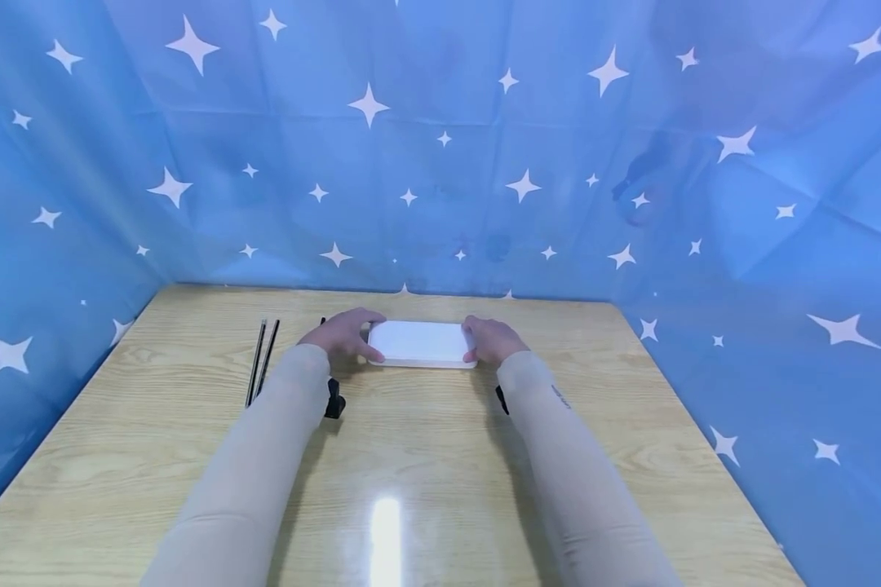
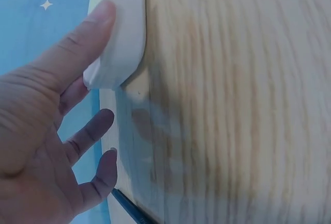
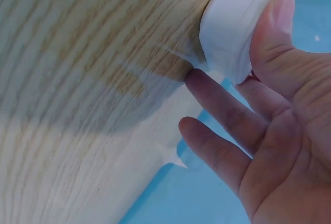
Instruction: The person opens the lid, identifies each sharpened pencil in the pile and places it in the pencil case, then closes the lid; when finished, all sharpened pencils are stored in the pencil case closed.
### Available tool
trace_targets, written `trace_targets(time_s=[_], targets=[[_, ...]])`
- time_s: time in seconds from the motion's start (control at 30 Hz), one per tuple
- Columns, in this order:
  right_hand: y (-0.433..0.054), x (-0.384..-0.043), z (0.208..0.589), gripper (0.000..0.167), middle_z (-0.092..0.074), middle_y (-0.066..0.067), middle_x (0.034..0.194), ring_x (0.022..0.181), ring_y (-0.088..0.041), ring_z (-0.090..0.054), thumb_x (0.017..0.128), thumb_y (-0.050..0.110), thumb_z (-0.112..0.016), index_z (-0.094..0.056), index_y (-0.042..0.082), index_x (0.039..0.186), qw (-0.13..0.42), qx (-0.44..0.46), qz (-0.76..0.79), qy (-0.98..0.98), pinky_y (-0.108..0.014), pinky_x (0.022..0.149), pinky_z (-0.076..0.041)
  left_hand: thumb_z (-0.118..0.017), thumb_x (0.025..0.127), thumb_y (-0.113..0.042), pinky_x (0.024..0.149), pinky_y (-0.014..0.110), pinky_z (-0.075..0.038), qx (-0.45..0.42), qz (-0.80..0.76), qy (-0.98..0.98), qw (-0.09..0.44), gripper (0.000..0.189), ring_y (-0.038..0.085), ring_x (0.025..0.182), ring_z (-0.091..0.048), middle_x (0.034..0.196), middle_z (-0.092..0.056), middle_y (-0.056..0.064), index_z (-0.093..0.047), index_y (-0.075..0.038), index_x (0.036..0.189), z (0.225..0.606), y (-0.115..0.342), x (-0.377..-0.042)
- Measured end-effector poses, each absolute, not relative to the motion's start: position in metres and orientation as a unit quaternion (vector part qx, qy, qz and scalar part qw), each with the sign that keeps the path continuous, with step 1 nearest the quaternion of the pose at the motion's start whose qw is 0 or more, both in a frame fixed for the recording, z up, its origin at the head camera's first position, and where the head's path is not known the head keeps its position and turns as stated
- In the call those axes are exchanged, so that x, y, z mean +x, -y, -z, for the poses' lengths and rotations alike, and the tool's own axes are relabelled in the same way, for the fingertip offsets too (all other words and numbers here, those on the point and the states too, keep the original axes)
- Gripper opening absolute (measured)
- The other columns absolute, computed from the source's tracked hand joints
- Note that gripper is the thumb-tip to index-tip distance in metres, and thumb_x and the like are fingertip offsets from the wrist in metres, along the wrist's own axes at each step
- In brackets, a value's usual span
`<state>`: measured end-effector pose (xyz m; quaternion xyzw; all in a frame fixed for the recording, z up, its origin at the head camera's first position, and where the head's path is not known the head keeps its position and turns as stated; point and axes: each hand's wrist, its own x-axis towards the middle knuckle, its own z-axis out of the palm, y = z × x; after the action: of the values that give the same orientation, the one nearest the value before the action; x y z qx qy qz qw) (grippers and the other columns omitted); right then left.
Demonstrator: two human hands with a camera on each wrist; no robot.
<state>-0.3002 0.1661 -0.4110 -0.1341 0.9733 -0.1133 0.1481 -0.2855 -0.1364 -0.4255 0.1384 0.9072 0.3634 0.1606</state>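
Observation:
A white rectangular box [image 1: 422,342] with rounded corners lies lengthwise between both hands near the table's far edge. The left hand [image 1: 343,335] grips its left end, thumb on the near side and forefinger at the far side. At the other end the right hand [image 1: 493,339] holds it the same way. In the left wrist view, the thumb presses the side of the white box [image 2: 124,32] while the lower fingers spread loosely below. The right wrist view shows the thumb against the box's end [image 3: 227,32], with two fingers extended free of it.
Thin dark sticks [image 1: 262,359] lie on the wooden table [image 1: 426,456] left of the left forearm. A dark tip [image 2: 129,206] shows below the left hand's fingers. A blue star-patterned curtain [image 1: 440,163] borders the table's back and sides.

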Motion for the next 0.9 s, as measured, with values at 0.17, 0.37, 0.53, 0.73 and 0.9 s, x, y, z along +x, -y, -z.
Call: trace_targets(time_s=[0.17, 0.37, 0.53, 0.73, 0.9], targets=[[-0.169, -0.304, 0.415, 0.056, -0.056, -0.017, 0.142, 0.128, -0.034, -0.053, 0.095, 0.024, -0.071, -0.049, 0.013, 0.145, 0.146, -0.122, 0.115, -0.975, -0.049, 0.112, -0.040, -0.088, 0.081, -0.022, 0.118, 0.058, -0.028, 0.129, -0.361, -0.907, 0.174, 0.087, 0.040, 0.147, -0.030, 0.161, -0.033, 0.015, -0.043, -0.013, 0.155, 0.422, 0.131, -0.291], [-0.169, -0.308, 0.418, 0.055, -0.059, -0.016, 0.135, 0.114, -0.029, -0.054, 0.097, 0.024, -0.068, -0.047, 0.015, 0.147, 0.162, -0.119, 0.106, -0.974, -0.044, 0.103, -0.043, -0.088, 0.081, -0.022, 0.119, 0.058, -0.026, 0.117, -0.370, -0.904, 0.182, 0.090, 0.040, 0.148, -0.027, 0.163, -0.030, 0.014, -0.040, -0.013, 0.156, 0.430, 0.131, -0.296], [-0.170, -0.307, 0.420, 0.057, -0.062, -0.016, 0.129, 0.112, -0.028, -0.056, 0.098, 0.024, -0.067, -0.046, 0.014, 0.149, 0.158, -0.129, 0.090, -0.975, -0.044, 0.102, -0.044, -0.089, 0.080, -0.028, 0.118, 0.061, -0.026, 0.118, -0.359, -0.909, 0.177, 0.091, 0.041, 0.149, -0.026, 0.164, -0.029, 0.013, -0.041, -0.017, 0.156, 0.436, 0.132, -0.299], [-0.172, -0.301, 0.423, 0.051, -0.062, -0.016, 0.129, 0.117, -0.032, -0.056, 0.102, 0.020, -0.061, -0.043, 0.017, 0.150, 0.160, -0.125, 0.104, -0.974, -0.047, 0.104, -0.043, -0.090, 0.077, -0.032, 0.117, 0.062, -0.026, 0.124, -0.343, -0.916, 0.166, 0.092, 0.041, 0.149, -0.027, 0.163, -0.030, 0.012, -0.043, -0.019, 0.156, 0.442, 0.132, -0.301], [-0.173, -0.294, 0.424, 0.039, -0.065, -0.015, 0.117, 0.106, -0.032, -0.058, 0.103, 0.019, -0.060, -0.048, 0.015, 0.140, 0.146, -0.150, 0.078, -0.975, -0.045, 0.094, -0.046, -0.089, 0.079, -0.032, 0.117, 0.060, -0.029, 0.131, -0.336, -0.918, 0.165, 0.091, 0.040, 0.148, -0.029, 0.162, -0.033, 0.013, -0.042, -0.017, 0.156, 0.442, 0.130, -0.298]])
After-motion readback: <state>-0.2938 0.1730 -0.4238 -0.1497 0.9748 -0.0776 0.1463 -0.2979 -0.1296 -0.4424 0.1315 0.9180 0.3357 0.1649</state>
